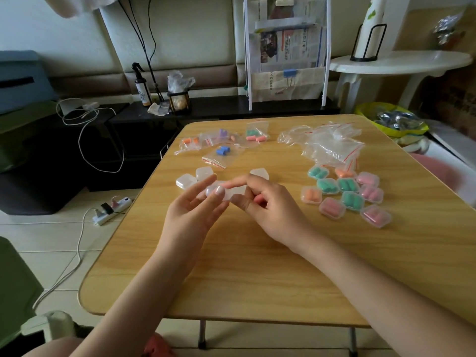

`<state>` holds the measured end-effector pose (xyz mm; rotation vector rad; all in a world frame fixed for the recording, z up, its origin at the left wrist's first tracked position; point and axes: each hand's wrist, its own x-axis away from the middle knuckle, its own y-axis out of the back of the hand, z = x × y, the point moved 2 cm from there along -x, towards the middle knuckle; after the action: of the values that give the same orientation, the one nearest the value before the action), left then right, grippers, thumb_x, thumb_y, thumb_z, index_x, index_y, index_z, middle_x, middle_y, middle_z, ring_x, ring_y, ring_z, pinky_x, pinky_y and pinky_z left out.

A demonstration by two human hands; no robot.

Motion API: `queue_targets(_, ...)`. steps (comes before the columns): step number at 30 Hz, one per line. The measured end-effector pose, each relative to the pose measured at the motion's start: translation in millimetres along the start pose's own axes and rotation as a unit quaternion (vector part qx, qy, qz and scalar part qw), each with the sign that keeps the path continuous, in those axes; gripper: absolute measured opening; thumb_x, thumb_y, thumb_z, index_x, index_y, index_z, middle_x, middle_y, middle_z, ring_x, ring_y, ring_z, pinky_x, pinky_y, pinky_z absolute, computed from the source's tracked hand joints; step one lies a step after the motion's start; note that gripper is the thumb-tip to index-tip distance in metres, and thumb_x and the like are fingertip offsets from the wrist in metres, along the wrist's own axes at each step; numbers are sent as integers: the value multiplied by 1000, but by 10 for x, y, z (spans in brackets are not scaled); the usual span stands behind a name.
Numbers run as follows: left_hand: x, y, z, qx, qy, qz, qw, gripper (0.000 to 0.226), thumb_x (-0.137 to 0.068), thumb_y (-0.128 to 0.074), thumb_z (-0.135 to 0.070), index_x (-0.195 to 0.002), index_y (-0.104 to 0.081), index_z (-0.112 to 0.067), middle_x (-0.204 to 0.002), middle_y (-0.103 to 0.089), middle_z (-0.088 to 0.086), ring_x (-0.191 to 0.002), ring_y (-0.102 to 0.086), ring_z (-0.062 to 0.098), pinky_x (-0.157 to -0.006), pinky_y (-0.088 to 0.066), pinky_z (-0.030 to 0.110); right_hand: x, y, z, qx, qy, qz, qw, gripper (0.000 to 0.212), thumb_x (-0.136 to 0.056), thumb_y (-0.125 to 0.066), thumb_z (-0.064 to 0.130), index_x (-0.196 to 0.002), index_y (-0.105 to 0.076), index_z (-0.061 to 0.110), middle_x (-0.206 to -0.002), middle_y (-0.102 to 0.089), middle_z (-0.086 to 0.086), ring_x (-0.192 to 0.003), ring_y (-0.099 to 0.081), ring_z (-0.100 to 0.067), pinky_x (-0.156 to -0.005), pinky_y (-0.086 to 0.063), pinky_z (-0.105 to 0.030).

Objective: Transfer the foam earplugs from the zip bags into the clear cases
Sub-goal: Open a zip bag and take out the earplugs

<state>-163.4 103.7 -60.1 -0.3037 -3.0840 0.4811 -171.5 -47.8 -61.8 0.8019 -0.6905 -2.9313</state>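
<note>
head | left hand (198, 207), right hand (268, 204) pinch clear case (228, 193) | filled cases (347, 194) right

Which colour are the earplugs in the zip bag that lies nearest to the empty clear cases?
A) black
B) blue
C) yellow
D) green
B: the zip bag just behind the empty clear cases holds blue earplugs.
</note>
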Motion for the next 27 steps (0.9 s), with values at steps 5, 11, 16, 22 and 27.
queue_targets(5, 15, 4, 10, 2, -19, -12, 1000, 42, -71, -70, -22, -104, -55, -1, -100, -67, 21, -92, -70, 27, -79, -57, 32, -3, 5, 17, -28, 4, -30, 999, 18, -86, -62, 35, -100, -67, 24, -62, -49, -12, -58, -46, -31, -55, -39, -37)
queue_targets(11, -10, 7, 20, -18, -12, -10, 1000, 29, -72, -71, -17, -95, -64, 0, -98, -68, 21, -90, -69, 26, -71, -56, 25, -3, 25, -26, 64, 49, -82, 993, 15, -95, -57, 17, -104, -68, 11, -56, -48, 16, -49, -48, -3, -49, -30, -8)
queue_targets(16, 55, -107, 33, -39, 50, 88, 994, 37, -76, -63, -19, -109, -66, -2, -103, -71, 17, -94, -70, 27, -70, -56, 23, -28, 123, -124, 63, -3, -160, 985, 16, -96, -54, 13, -95, -70, 10, -60, -55, 16, -49, -48, 0, -47, -30, -8)
queue_targets(22, 83, -134, 24, 0, 82, 137, 987, 43, -83, -58, -7, -124, -47, -14, -106, -68, 26, -100, -67, 38, -75, -58, 32, -39, 64, -183, 57, -90, -82, 991, 19, -97, -52, 15, -96, -71, 19, -63, -58, 9, -53, -46, -3, -49, -34, -15)
queue_targets(27, 41, -114, 33, -6, 69, 119, 990, 26, -89, -54, -6, -115, -55, -10, -106, -69, 21, -100, -67, 33, -77, -57, 28, -17, 74, -180, -73, -165, -90, 980, 29, -99, -31, 6, -113, -55, 16, -69, -54, 19, -57, -44, 1, -58, -38, -19)
